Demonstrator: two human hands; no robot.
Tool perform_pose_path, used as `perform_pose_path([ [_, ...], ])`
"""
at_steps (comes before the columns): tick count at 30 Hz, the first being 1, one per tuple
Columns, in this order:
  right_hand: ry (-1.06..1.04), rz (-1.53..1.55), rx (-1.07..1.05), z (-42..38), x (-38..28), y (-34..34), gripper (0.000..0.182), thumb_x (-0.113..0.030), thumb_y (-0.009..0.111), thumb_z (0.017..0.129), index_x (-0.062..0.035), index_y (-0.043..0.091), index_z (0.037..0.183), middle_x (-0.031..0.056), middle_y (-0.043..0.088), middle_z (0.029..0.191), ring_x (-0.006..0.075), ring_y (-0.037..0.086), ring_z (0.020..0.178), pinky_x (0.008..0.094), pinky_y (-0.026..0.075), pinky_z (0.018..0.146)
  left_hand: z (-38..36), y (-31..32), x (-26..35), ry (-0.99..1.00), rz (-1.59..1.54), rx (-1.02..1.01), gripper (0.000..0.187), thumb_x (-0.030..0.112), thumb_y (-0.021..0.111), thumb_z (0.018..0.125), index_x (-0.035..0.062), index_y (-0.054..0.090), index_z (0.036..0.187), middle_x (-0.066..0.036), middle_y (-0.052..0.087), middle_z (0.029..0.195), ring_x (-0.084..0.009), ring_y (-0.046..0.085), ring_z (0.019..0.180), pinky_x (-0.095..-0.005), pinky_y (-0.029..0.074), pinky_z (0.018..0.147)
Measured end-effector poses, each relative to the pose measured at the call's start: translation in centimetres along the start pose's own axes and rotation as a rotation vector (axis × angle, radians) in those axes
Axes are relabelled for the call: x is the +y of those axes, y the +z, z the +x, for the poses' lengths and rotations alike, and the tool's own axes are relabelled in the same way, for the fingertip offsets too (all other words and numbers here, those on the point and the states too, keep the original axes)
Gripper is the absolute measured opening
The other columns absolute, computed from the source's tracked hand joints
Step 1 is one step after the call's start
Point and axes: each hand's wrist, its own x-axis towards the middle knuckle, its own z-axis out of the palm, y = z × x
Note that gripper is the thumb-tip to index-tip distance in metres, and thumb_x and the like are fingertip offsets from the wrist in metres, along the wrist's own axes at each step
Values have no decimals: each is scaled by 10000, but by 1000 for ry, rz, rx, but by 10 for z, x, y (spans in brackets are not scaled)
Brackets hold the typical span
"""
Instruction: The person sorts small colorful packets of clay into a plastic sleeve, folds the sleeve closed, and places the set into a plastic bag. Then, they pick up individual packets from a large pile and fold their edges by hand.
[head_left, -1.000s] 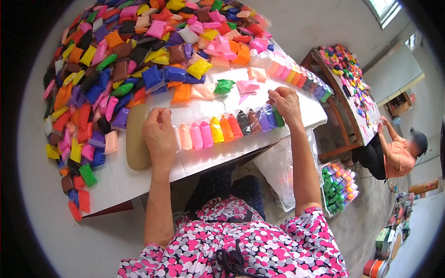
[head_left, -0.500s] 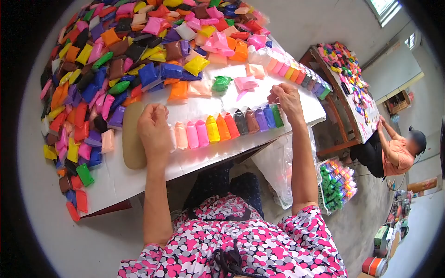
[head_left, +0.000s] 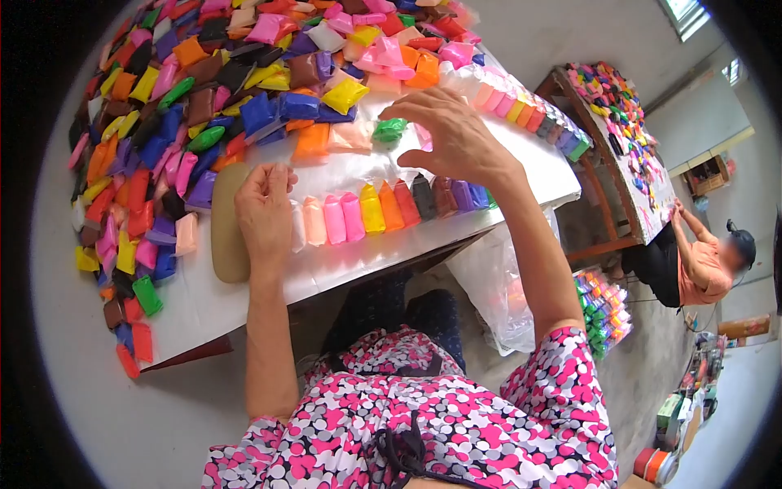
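Note:
A row of coloured clay packets [head_left: 352, 217] lies along the table's near edge, in what looks like a clear plastic bag. It runs from white and peach through pink, yellow, orange, red, black and brown to purple and blue. My left hand [head_left: 265, 210] is closed at the row's left end, fingertips pinched on the bag's edge, which is hardly visible. Beyond the row's right part, my right hand [head_left: 456, 138] hovers with fingers spread and nothing in them. Just left of its fingers sits a green packet [head_left: 389, 132]; a pink one is partly hidden behind the hand.
A big heap of mixed packets [head_left: 195, 106] covers the table's far and left side. An oval beige block [head_left: 230, 224] lies beside my left hand. Another packed row [head_left: 529, 114] is at the right edge. A second person [head_left: 705, 269] sits at another table [head_left: 607, 130]; packed bundles [head_left: 601, 314] stand below.
My right hand has left the right end of the row, moved left and away from me, and opened. My left hand stays pinched at the left end.

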Motion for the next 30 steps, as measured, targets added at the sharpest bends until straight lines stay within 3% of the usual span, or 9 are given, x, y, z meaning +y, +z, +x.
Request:
perform_pose_path([
  [4,79,76,-175,9,11,10,196,-188,679,818,-55,679,962,118,682,954,294,630,950,402,463,877,-2,-5,1,-60,-51,-32,203,177,565,986,-12,638,1001,-30,637,900,-89,570,846,-239,463,789],
  [7,103,96,-152,4,9,9,144,-181,624,900,-39,625,921,101,677,842,270,646,788,382,492,746,-12,0,10,133,196,103,239,182,587,959,-4,605,1109,-105,639,1072,-194,602,1011,-323,462,922],
  [9,150,88,-161,0,5,9,150,-191,617,911,-43,629,933,100,684,858,272,649,811,385,491,755,-25,11,40,588,421,326,288,187,613,918,20,602,1153,-162,616,1159,-314,571,1101,-400,421,992],
  [11,176,97,-165,-4,3,9,152,-195,614,919,-48,633,954,100,693,874,274,654,830,386,493,763,-46,15,49,886,569,351,357,197,631,879,43,593,1199,-188,587,1233,-394,535,1165,-458,376,1047],
  [13,176,123,-170,-6,2,8,155,-196,613,922,-55,637,983,102,702,893,277,660,845,386,495,771,-71,15,46,1013,641,184,437,213,642,842,64,575,1247,-182,553,1295,-433,494,1204,-496,329,1085],
  [15,147,107,-184,-4,1,6,162,-195,620,917,-56,662,991,105,710,919,278,666,857,383,499,778,-81,20,49,1007,623,-225,501,200,606,847,76,526,1326,-166,506,1369,-371,468,1283,-477,311,1122],
  [18,56,108,-156,-2,7,14,172,-192,632,908,-53,698,985,109,718,933,280,673,852,381,506,778,-70,34,47,1202,764,-601,529,193,612,883,109,483,1389,-147,450,1439,-316,435,1336,-455,304,1147],
  [24,99,177,-149,3,3,6,162,-167,638,901,-39,720,959,103,721,917,281,678,801,374,518,738,-61,62,40,1011,784,-674,516,129,537,888,111,480,1401,-123,450,1449,-286,431,1348,-449,313,1152],
  [30,3,125,-143,-4,-9,-4,134,-120,638,857,-36,705,936,91,707,863,278,673,766,365,521,702,-57,62,36,996,770,-625,536,99,500,857,108,492,1392,-137,470,1420,-301,446,1332,-454,324,1145],
])
